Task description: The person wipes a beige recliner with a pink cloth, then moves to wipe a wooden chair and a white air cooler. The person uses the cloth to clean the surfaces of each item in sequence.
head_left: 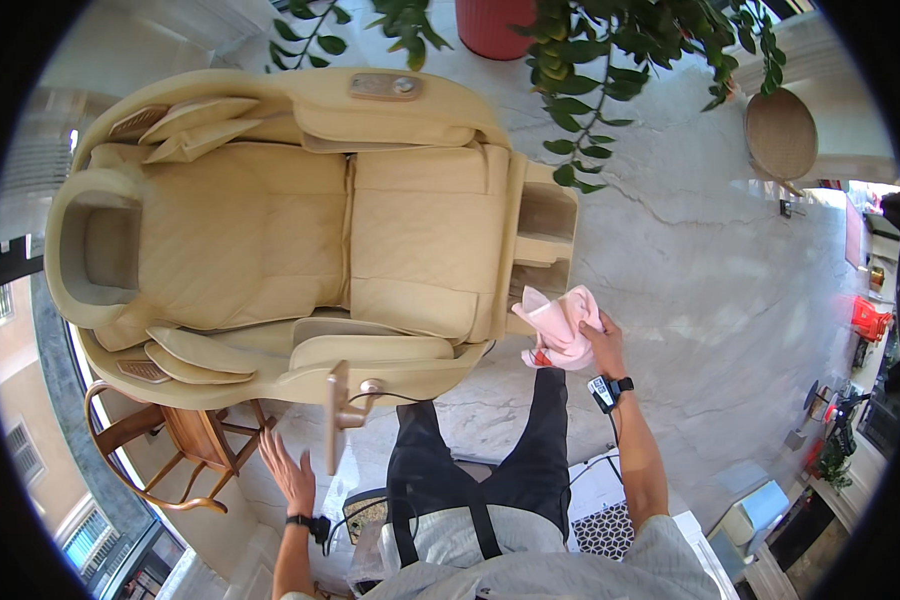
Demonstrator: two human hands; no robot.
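Observation:
My right hand [606, 345] grips a pink cloth [558, 322], which hangs bunched beside the footrest [543, 251] of a cream massage chair [420, 225]. My left hand [291, 469] holds nothing; its fingers are spread, near the wooden armchair [202, 439] and below the massage chair's side in the picture. A bracket holder [336, 416] stands out from the massage chair's near armrest, between that hand and my legs. Loose cushion flaps [202, 124] lie along the far side of the backrest. Both wrists wear black straps with small devices and cables.
A red plant pot [496, 26] with trailing green leaves [592, 82] stands beyond the massage chair. A round woven stool [781, 133] is at the upper right. A pale bin [750, 517] stands at the lower right. Behind my legs is a white surface with a patterned panel [603, 529].

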